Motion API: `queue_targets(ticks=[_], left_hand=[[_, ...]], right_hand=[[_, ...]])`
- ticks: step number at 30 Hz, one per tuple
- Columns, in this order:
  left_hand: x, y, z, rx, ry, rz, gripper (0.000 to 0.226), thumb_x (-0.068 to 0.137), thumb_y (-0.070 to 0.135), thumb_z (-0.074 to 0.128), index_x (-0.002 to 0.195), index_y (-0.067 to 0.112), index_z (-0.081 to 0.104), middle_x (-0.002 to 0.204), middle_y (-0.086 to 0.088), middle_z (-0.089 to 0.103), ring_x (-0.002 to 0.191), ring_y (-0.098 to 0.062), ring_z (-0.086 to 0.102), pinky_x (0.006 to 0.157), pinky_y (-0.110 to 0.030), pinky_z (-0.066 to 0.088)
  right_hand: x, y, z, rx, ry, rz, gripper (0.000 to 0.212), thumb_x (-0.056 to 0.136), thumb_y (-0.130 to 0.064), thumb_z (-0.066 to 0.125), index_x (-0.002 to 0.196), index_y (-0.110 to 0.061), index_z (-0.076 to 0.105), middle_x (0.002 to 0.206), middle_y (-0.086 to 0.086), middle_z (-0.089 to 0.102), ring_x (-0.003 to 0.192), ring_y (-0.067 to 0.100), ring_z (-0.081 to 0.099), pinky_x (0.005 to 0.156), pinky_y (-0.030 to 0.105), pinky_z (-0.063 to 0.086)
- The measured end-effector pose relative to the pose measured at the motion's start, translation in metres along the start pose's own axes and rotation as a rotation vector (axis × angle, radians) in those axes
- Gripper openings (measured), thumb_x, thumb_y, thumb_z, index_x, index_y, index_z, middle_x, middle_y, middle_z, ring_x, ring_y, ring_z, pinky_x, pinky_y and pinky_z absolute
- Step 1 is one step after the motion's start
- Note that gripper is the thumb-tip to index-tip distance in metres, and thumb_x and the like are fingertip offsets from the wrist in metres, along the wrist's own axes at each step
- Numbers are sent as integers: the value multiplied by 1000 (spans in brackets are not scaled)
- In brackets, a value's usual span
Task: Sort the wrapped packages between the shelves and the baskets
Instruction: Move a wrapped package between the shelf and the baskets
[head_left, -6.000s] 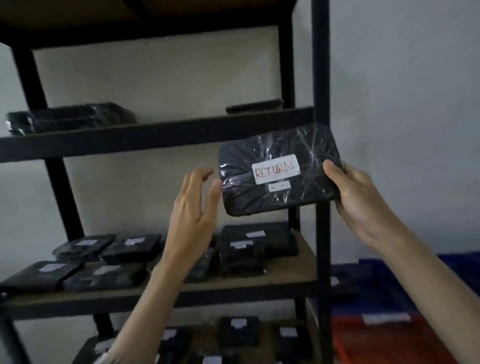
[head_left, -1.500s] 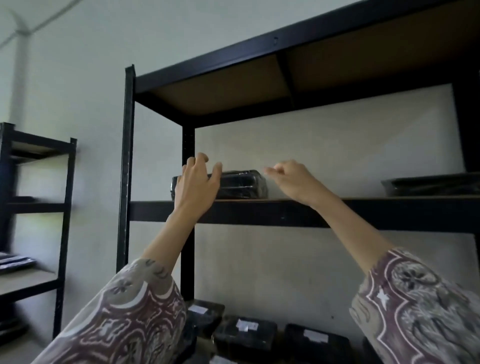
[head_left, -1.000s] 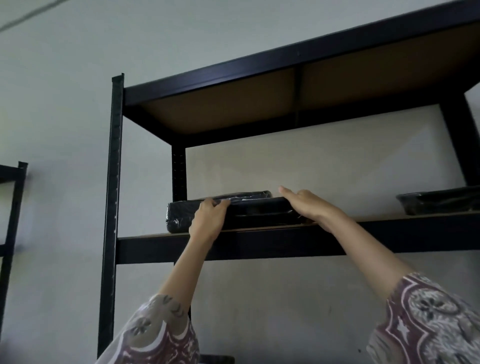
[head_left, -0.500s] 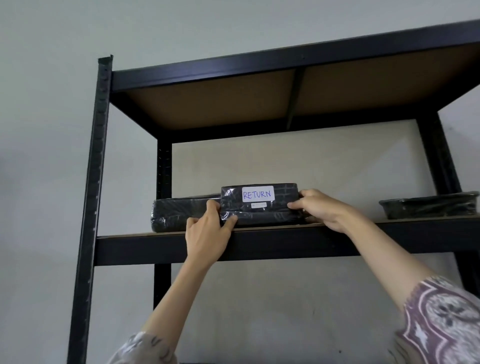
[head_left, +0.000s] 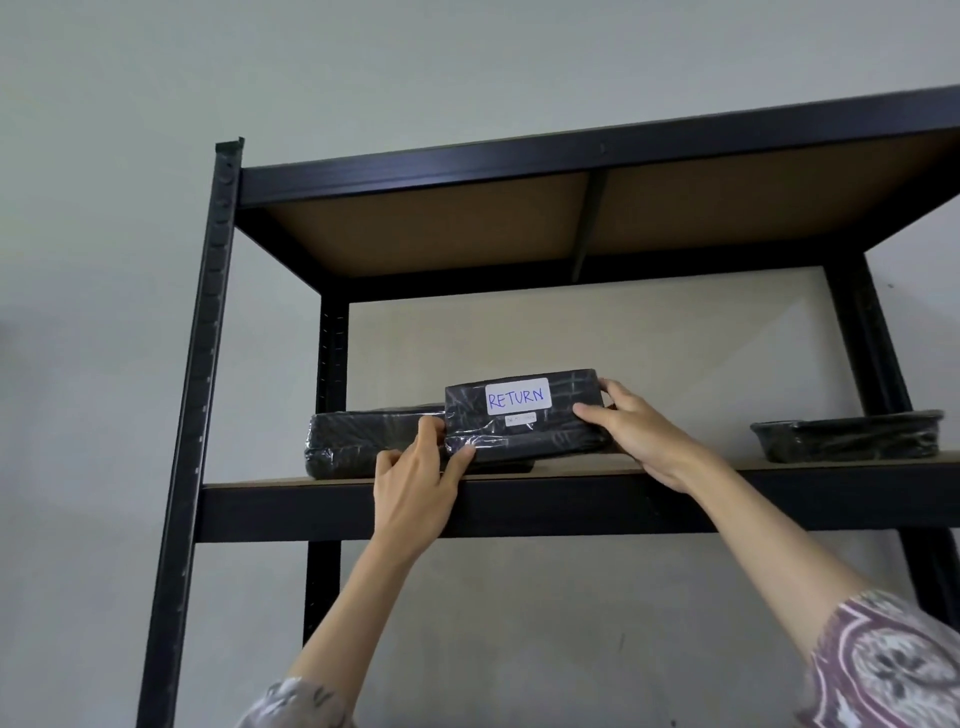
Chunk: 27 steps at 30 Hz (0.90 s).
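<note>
A black wrapped package (head_left: 524, 439) with a white label reading RETURN in blue is tipped up on its front edge on the high shelf board (head_left: 571, 470), label facing me. My left hand (head_left: 415, 486) pinches its lower left corner, thumb under and fingers on the left side. My right hand (head_left: 641, 436) grips its right end, fingers curled over the top corner. Behind it to the left lies another black wrapped package (head_left: 363, 441), flat on the shelf.
A third black wrapped package (head_left: 847, 436) lies flat at the right of the same shelf. The black metal rack has a front left post (head_left: 200, 415) and a top shelf (head_left: 571, 218) overhead. A pale wall stands behind.
Over the last second the package was lifted from flat to tipped up with its RETURN label facing me. Both hands keep their hold on its ends; my view rose slightly.
</note>
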<state>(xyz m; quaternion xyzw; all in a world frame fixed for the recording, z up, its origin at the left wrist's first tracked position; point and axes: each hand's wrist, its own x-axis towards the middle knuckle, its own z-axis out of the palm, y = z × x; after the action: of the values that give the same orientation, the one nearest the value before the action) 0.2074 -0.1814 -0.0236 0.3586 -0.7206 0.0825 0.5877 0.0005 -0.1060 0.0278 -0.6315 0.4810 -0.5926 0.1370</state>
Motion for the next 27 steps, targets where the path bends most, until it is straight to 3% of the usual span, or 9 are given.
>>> queue_targets(ticks=[3, 5, 9, 11, 15, 19, 23, 27], left_hand=[[-5, 0, -3, -55, -20, 24, 33, 93, 44, 42, 115, 21, 39, 99, 7, 61, 98, -16, 46, 95, -26, 22], [-12, 6, -8, -188, -42, 52, 33, 93, 40, 45, 120, 22, 39, 111, 11, 52, 98, 1, 31, 102, -30, 21], [-34, 36, -19, -283, -18, 183, 50, 90, 46, 46, 132, 22, 36, 119, 14, 43, 96, 38, 9, 106, -33, 19], [-53, 57, -20, -271, -11, 254, 63, 83, 58, 41, 134, 22, 34, 123, 16, 41, 108, 34, 10, 107, -30, 17], [-111, 100, -9, -173, -72, 323, 73, 81, 63, 34, 138, 17, 32, 139, 5, 39, 128, 0, 24, 112, -29, 12], [-195, 150, 28, -157, -209, 335, 68, 86, 60, 33, 137, 14, 34, 139, -1, 43, 127, -13, 33, 107, -25, 16], [-290, 216, 74, -235, -416, 227, 78, 84, 70, 18, 142, 19, 28, 147, 2, 35, 133, -15, 32, 111, -26, 15], [-372, 282, 118, -315, -591, 144, 85, 80, 74, 13, 144, 19, 26, 150, 3, 30, 138, -14, 26, 114, -27, 16]], right_hand=[[-16, -9, 3, 43, 55, -134, 41, 94, -23, 52, 132, -25, 39, 101, -5, 61, 92, 8, 60, 81, 20, 44], [-30, -13, 3, 76, 138, -207, 38, 94, -24, 52, 130, -24, 41, 101, -3, 62, 91, 8, 62, 72, 17, 47], [-70, -13, -12, 231, 268, -295, 27, 93, -22, 52, 118, -28, 45, 102, -2, 64, 95, 12, 64, 72, 18, 52], [-97, -10, -29, 265, 353, -333, 21, 93, -22, 53, 112, -31, 48, 100, -5, 66, 93, 8, 65, 79, 21, 52], [-167, 17, -74, 208, 501, -302, 19, 93, -21, 54, 105, -36, 53, 107, -2, 65, 103, 14, 61, 95, 33, 47], [-260, 60, -132, 189, 585, -156, 19, 93, -19, 53, 110, -28, 53, 102, -1, 66, 96, 14, 62, 85, 28, 49], [-356, 102, -194, 157, 670, 37, 22, 91, -21, 54, 111, -29, 53, 96, -3, 68, 82, 5, 67, 67, 19, 55], [-435, 130, -257, 157, 780, 173, 21, 92, -14, 53, 109, -26, 53, 86, -7, 69, 76, 1, 67, 66, 17, 56]])
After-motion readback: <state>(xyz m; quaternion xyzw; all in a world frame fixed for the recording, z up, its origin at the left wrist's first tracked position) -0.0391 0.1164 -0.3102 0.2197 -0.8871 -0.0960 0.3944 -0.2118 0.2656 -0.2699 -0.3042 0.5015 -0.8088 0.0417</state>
